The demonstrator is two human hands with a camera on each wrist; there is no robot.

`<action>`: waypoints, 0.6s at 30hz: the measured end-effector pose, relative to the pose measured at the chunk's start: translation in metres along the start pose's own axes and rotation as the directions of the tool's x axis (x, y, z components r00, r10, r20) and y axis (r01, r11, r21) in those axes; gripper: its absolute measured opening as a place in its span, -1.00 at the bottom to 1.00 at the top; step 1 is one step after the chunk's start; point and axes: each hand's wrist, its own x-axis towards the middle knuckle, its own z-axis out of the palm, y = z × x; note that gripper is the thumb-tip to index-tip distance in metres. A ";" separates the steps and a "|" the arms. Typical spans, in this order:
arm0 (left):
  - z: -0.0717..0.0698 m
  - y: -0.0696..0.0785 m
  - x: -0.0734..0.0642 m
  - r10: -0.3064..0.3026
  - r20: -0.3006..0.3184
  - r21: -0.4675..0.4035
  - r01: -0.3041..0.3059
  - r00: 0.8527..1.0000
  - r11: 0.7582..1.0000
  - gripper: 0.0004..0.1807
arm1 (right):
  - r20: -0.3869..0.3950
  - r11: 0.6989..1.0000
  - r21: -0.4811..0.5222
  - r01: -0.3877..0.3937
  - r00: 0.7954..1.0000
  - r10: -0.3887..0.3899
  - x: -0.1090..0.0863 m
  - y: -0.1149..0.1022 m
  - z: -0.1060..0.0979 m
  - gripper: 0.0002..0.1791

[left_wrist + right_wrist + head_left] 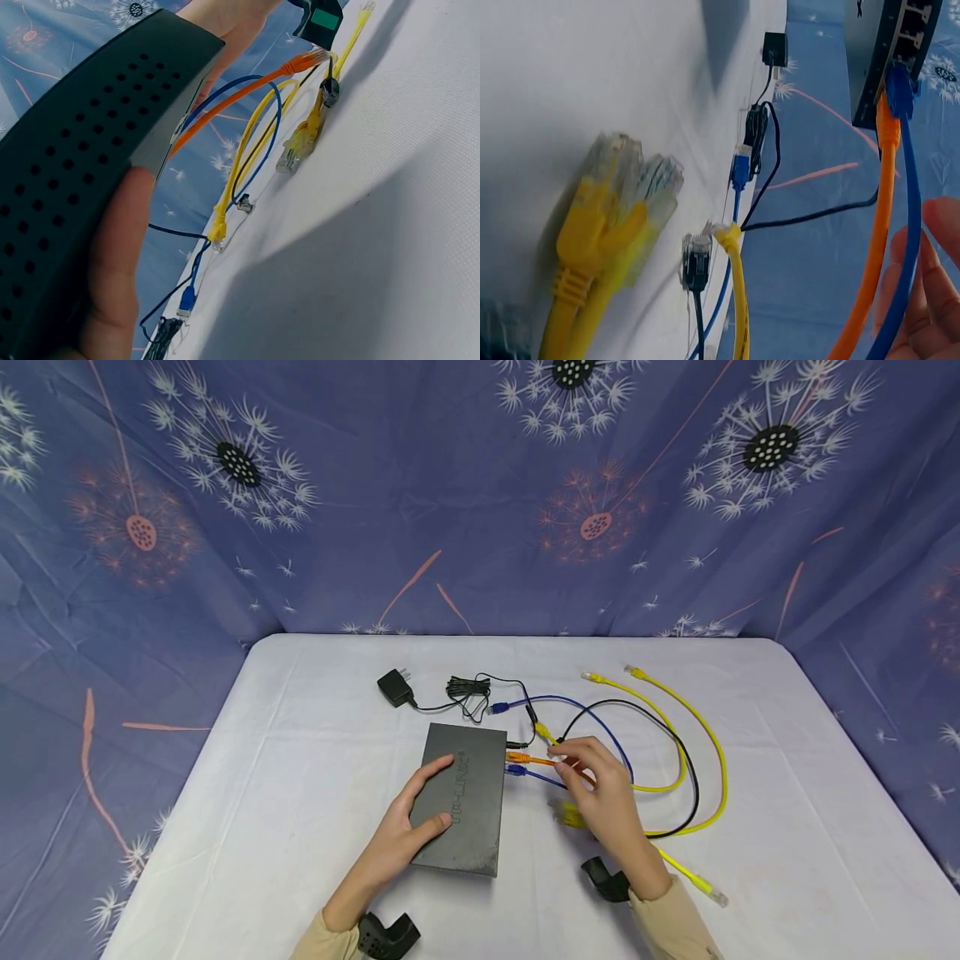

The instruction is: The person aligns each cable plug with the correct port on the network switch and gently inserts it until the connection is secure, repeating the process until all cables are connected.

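A dark grey TP-LINK network switch is held just over the white table by my left hand, its thumb and one finger on the top face. Out of the switch's right side run an orange network cable and a blue network cable, both plugged in side by side. The power lead's black plug sits in the same side. My right hand hovers beside these cables with loosely bent fingers. In the right wrist view both cables pass in front of its fingers, and a gap shows between thumb and fingertips.
Behind the switch lie a black power adapter, its bundled cord and a loose blue plug. Yellow cables and a black cable loop at the right. Yellow plugs lie beneath my right hand.
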 end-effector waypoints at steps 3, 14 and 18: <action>0.000 -0.001 0.000 -0.001 0.001 0.001 0.001 1.000 1.000 -0.28 | -0.005 1.000 -0.021 -0.019 1.000 0.019 0.000 0.002 -0.002 -0.71; 0.000 -0.003 -0.002 -0.002 0.003 -0.005 0.002 1.000 1.000 -0.28 | -0.004 0.998 -0.054 -0.029 1.000 0.029 -0.001 0.011 -0.006 -0.66; 0.000 -0.003 -0.002 -0.004 0.002 -0.003 0.004 1.000 1.000 -0.28 | 0.001 0.995 -0.076 -0.062 0.998 0.062 -0.002 0.014 -0.007 -0.64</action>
